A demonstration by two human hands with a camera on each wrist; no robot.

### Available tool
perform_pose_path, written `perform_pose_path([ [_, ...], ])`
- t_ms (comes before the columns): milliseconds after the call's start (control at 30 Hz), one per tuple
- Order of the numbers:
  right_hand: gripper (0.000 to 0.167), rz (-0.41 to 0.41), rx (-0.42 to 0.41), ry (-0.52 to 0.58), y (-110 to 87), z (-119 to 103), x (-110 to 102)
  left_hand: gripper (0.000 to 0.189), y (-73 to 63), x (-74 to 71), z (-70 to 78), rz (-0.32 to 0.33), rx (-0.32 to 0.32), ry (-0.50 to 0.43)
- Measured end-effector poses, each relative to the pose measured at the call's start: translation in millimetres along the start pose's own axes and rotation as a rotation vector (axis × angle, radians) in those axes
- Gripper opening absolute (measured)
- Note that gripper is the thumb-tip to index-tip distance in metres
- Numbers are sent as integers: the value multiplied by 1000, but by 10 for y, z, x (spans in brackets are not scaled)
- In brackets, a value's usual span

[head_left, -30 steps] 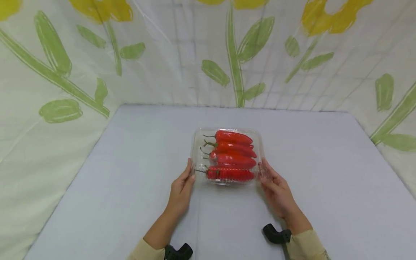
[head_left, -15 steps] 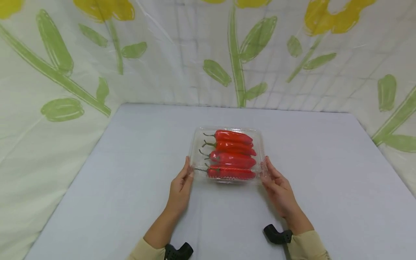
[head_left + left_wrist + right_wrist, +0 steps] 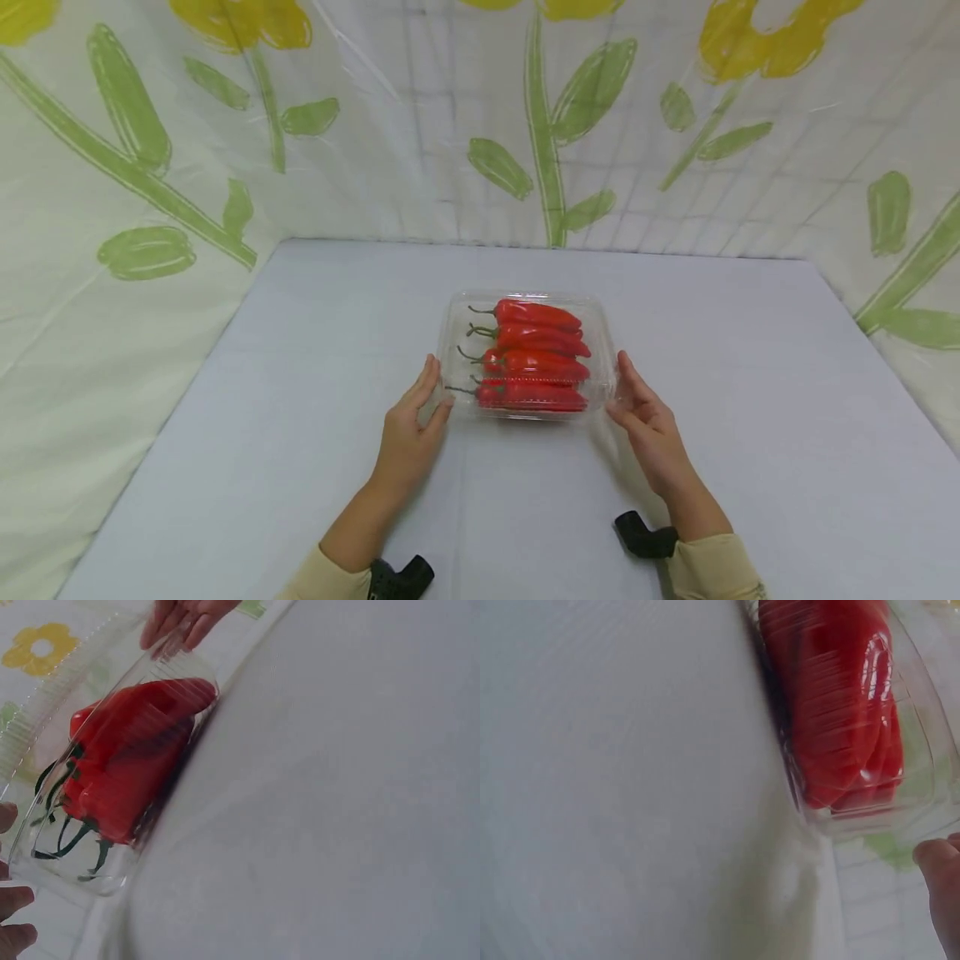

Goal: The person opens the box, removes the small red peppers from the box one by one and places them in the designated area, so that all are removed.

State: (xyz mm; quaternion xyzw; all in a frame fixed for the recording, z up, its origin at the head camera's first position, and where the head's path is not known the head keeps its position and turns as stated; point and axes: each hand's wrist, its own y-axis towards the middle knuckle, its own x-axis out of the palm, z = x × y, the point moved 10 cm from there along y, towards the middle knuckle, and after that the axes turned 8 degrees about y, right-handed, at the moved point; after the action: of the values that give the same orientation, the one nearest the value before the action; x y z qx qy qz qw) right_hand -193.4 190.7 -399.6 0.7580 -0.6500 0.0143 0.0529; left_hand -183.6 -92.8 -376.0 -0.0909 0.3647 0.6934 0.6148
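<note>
pale table [image 3: 337, 350] spans the lower head view, the clear box [image 3: 597, 325] of red peppers [image 3: 536, 360] mid-frame between left hand [image 3: 406, 437] and right hand [image 3: 656, 437], fingers loosely extended, perhaps to steady it; left wrist view: fingertips lower left beside its end; right wrist view: its corner upper right.

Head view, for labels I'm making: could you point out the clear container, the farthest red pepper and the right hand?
Clear container [image 3: 600, 333]: head view, bare plastic near its right side.
Farthest red pepper [image 3: 538, 315]: head view, middle of its body.
Right hand [image 3: 657, 437]: head view, middle of the hand.
</note>
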Motion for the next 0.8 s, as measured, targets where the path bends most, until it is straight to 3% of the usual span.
perform_pose_path([
  [133, 63, 17, -71, -80, 26, -125, -30, 48, 70, -208, 158, 107, 192, 176],
  [233, 63, 23, -109, -132, 39, -224, -43, 44, 117, -324, 292, 156, 326, 257],
  [367, 63, 19, -128, -189, 59, -351, -42, 40, 210, -411, 385, 167, 408, 282],
  [500, 63, 25, -146, -223, 116, -467, -71, 40, 342, -472, 410, 158, 419, 236],
  [600, 60, 34, -156, -260, 199, -525, -96, 41, 465, -492, 395, 127, 391, 172],
  [733, 61, 34, -146, -267, 342, -543, -111, 45, 652, -442, 320, 41, 327, 105],
  [800, 63, 24, -135, -251, 421, -527, -110, 51, 750, -380, 252, -34, 274, 90],
])
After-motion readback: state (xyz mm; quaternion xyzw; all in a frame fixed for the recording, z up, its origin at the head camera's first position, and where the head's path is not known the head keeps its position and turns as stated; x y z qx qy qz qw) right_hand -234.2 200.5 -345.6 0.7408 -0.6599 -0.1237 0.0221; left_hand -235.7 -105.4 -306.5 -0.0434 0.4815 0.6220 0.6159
